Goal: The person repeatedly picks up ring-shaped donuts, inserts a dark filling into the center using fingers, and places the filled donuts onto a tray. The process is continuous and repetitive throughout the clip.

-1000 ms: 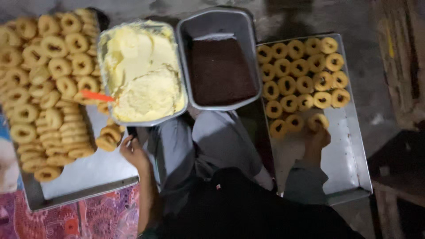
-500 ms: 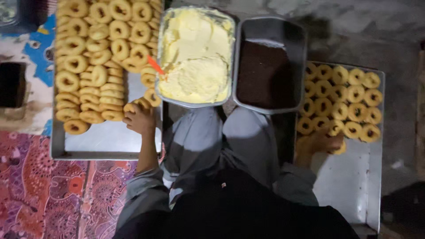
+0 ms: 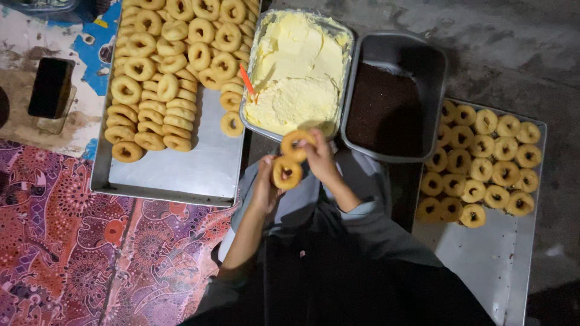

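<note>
**Two ring pastries held over the lap, between three trays and tubs**

Seen from above, the person sits with both hands raised in front of the body, just below the tub of yellow cream (image 3: 297, 72), which serves as the landmark here. The left hand (image 3: 266, 181) is curled around one ring pastry (image 3: 286, 172), fingers closed on its edge, forearm bent upward from the lap. The right hand (image 3: 320, 160) pinches a second ring pastry (image 3: 297, 143) at its rim, wrist turned inward; this ring lies just above the first and nearly touches the near edge of the cream tub. An orange stick (image 3: 246, 80) stands tilted in the cream at the tub's left side.

To the right of the cream tub, touching it, sits one grey tub of dark brown filling (image 3: 386, 108). Farther right lies a metal tray (image 3: 501, 265) with about nineteen ring pastries in rough rows at its far end. To the left of the cream tub lies a second metal tray (image 3: 175, 175) heaped with several dozen rings, too many and too overlapped to count exactly. A patterned cloth (image 3: 78, 241) lies below that tray.
</note>
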